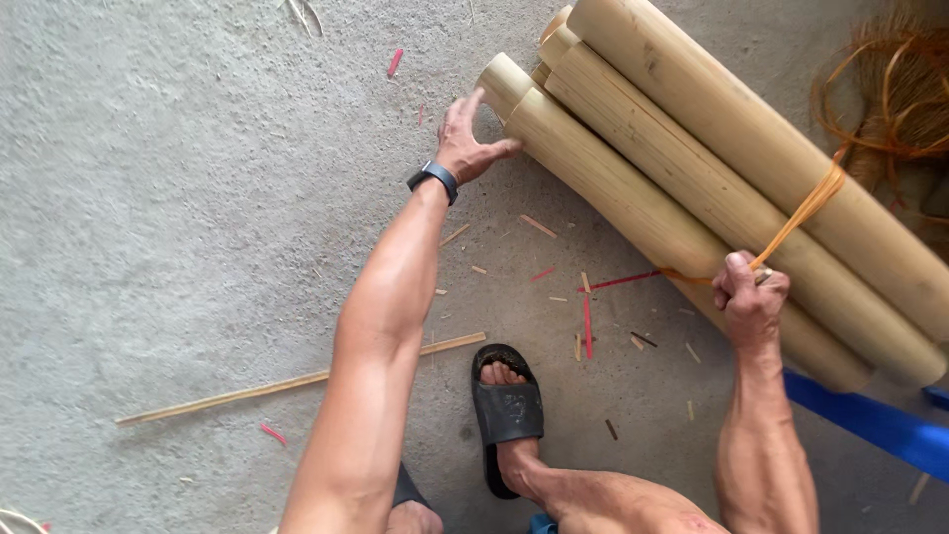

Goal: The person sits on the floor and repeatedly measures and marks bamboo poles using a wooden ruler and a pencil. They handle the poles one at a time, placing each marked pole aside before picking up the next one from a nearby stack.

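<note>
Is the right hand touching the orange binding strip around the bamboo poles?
Touching. The head view shows the right hand fisted on the orange strip, which runs taut from it over the bamboo poles.

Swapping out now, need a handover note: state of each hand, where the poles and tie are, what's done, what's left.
Left hand: open, fingers spread, palm against the near end of the bamboo poles.
Right hand: shut on the orange binding strip, pulling it taut.
Poles: several lie side by side on the concrete floor, slanting away to the right.
Done: the strip passes across the bundle near its far end.
Left: no knot is visible, and the near end carries no tie.
Nearby: a thin wooden stick by the foot, loose strips at top right.
</note>
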